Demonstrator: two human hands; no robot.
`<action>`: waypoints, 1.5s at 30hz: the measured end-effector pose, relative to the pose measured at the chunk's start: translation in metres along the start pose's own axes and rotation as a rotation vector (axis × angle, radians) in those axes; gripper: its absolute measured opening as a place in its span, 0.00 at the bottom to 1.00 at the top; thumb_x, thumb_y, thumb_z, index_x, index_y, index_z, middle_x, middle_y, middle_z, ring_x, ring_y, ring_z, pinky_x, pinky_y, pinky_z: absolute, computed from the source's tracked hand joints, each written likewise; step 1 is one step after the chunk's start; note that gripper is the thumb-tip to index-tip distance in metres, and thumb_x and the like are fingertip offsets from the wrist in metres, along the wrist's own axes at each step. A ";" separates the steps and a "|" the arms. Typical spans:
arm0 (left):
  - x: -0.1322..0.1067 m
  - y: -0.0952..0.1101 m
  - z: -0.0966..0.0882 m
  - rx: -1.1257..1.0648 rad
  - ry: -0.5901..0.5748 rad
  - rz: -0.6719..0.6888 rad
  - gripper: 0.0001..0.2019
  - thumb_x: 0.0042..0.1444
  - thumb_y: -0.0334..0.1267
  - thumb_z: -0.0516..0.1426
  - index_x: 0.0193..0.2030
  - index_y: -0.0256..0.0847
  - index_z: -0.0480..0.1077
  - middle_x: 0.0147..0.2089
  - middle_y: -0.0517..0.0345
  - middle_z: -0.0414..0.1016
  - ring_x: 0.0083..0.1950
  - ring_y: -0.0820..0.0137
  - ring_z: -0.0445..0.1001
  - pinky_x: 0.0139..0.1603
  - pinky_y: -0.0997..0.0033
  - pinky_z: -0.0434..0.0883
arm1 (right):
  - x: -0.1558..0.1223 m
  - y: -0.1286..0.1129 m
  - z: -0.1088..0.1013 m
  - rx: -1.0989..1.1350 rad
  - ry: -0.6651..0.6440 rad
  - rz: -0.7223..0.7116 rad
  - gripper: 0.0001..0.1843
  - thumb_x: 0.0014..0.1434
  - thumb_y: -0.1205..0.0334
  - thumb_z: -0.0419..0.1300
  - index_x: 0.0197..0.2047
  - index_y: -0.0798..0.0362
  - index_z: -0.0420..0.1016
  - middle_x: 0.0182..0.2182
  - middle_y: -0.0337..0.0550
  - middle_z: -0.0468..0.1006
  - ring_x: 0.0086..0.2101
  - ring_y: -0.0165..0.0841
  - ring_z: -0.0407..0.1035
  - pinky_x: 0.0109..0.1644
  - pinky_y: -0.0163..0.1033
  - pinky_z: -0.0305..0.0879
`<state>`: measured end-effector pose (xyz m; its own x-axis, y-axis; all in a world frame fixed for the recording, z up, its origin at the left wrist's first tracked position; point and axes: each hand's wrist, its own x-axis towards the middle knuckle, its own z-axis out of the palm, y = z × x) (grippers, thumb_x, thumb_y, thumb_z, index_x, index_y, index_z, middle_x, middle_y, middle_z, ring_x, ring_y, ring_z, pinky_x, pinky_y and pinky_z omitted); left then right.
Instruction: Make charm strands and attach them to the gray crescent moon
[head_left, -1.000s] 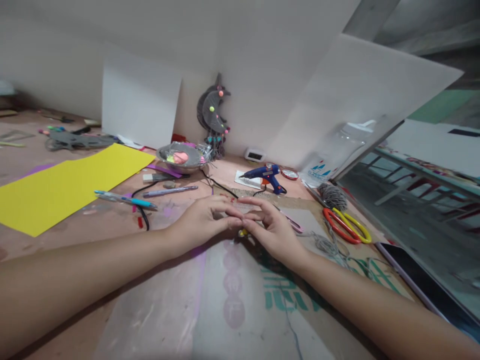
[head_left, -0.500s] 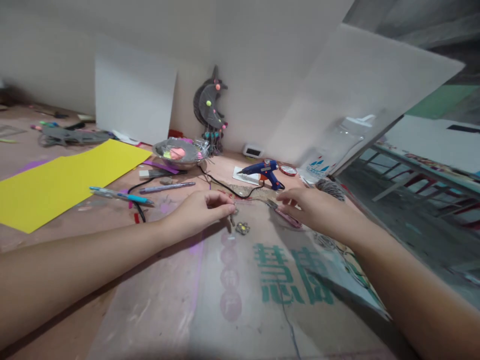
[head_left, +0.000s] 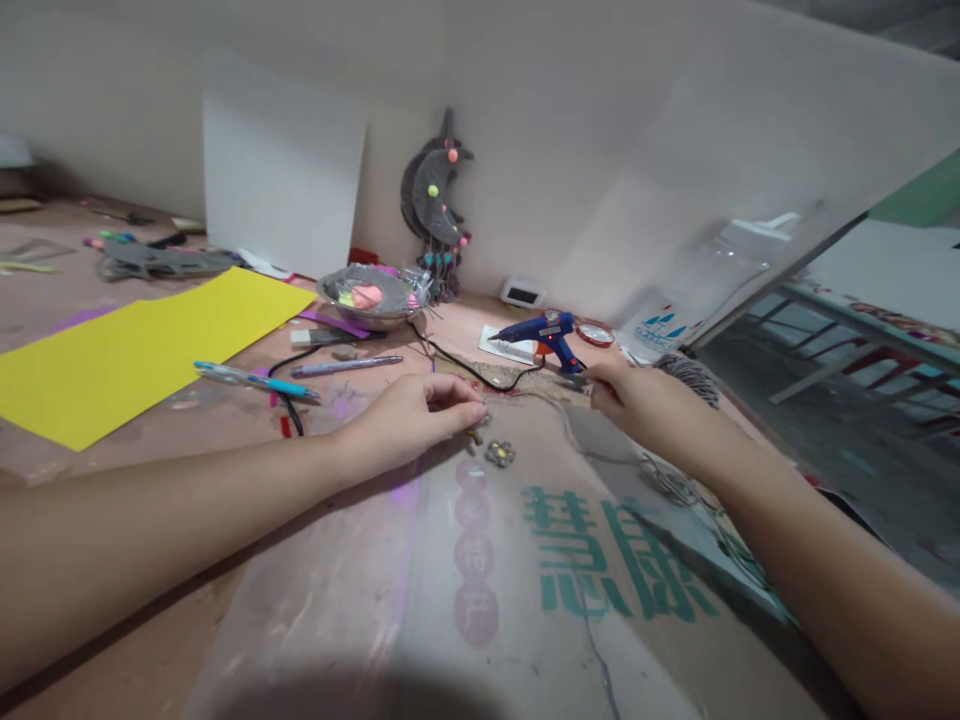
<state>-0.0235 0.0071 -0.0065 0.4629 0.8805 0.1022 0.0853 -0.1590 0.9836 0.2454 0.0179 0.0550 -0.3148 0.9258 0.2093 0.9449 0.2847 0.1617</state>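
Observation:
My left hand (head_left: 431,405) is over the plastic sheet, thumb and fingers pinched on a small brownish-grey piece (head_left: 475,436) whose kind I cannot make out. Just to its right lies a little grey flower (head_left: 500,453) with a yellow centre, touching neither hand. My right hand (head_left: 626,390) is closed around a small pink-handled tool. Only its dark metal tip (head_left: 574,381) sticks out to the left; the handles are hidden in the fingers. Directly behind that hand a blue glue gun (head_left: 544,335) rests on a white card, its nozzle pointing left.
A printed plastic sheet (head_left: 442,620) covers the front of the table. To the left lie yellow paper (head_left: 150,350), a blue pen (head_left: 255,381) and a purple pen (head_left: 347,366). A metal bowl (head_left: 375,316), a moon-shaped decoration (head_left: 435,205) and a clear bottle (head_left: 712,270) stand behind; grey yarn (head_left: 688,378) lies right.
My right hand has closed on the pink-handled tool and lifted it from the sheet. My left hand keeps its pinch. The whole view has shifted slightly.

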 end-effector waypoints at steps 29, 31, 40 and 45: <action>-0.007 0.012 0.004 0.210 -0.030 0.063 0.07 0.54 0.38 0.55 0.33 0.38 0.71 0.32 0.59 0.77 0.34 0.71 0.75 0.34 0.75 0.69 | -0.029 -0.074 0.025 0.523 0.122 -0.322 0.15 0.66 0.58 0.48 0.46 0.55 0.71 0.39 0.48 0.78 0.39 0.38 0.71 0.43 0.42 0.66; -0.008 0.013 0.004 0.224 -0.018 0.063 0.07 0.54 0.38 0.55 0.33 0.38 0.71 0.31 0.60 0.76 0.33 0.71 0.74 0.33 0.76 0.69 | -0.029 -0.074 0.025 0.530 0.126 -0.319 0.14 0.66 0.58 0.47 0.46 0.54 0.71 0.39 0.48 0.78 0.39 0.38 0.71 0.42 0.42 0.66; -0.009 0.014 0.004 0.241 -0.002 0.071 0.08 0.54 0.40 0.55 0.33 0.38 0.71 0.30 0.60 0.76 0.31 0.72 0.74 0.31 0.77 0.69 | -0.030 -0.074 0.026 0.523 0.137 -0.320 0.15 0.66 0.58 0.47 0.43 0.53 0.72 0.38 0.47 0.78 0.38 0.37 0.71 0.41 0.40 0.66; -0.009 0.013 0.004 0.244 0.009 0.081 0.08 0.54 0.40 0.55 0.33 0.38 0.72 0.30 0.61 0.76 0.31 0.73 0.74 0.31 0.77 0.69 | -0.029 -0.073 0.025 0.520 0.146 -0.305 0.15 0.66 0.57 0.47 0.45 0.52 0.73 0.37 0.47 0.79 0.37 0.37 0.72 0.41 0.41 0.66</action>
<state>-0.0230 -0.0051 0.0051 0.4689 0.8644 0.1816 0.2593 -0.3313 0.9072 0.1876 -0.0237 0.0129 -0.5519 0.7507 0.3631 0.7189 0.6490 -0.2489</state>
